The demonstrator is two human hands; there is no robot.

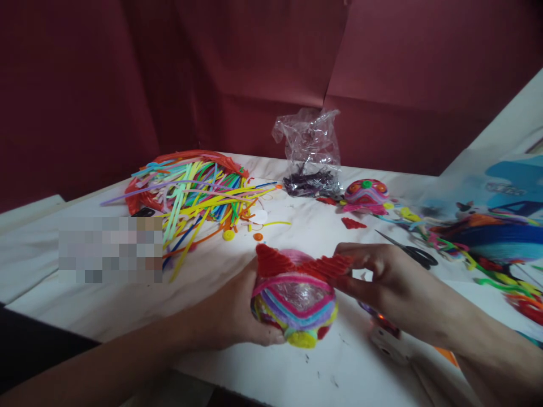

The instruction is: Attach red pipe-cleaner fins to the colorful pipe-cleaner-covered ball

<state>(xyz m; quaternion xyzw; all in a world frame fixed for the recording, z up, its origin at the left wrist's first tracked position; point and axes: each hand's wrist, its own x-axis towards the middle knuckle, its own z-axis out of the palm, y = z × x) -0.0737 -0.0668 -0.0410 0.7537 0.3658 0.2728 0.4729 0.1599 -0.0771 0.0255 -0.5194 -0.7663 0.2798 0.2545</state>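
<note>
My left hand [237, 316] is wrapped round the left side of a round craft piece [299, 297], its thumb at the lower front. The piece has bands of pink, blue, purple and yellow pipe cleaner around a clear, shiny middle, with a yellow tuft at the bottom. Two pointed red pipe-cleaner pieces [275, 263] spread like fins along its top. My right hand [373, 277] pinches the outer end of the right-hand red fin [324, 265] between thumb and fingers. Whether that fin is fixed to the craft cannot be made out.
Left lies a pile of coloured pipe cleaners [199, 192]. A clear plastic bag [311, 152] with dark strands stands at the back, near a similar pink craft [366, 195]. Black-handled scissors [418, 254] lie right. A partly hidden white object [388, 345] sits beneath my right forearm.
</note>
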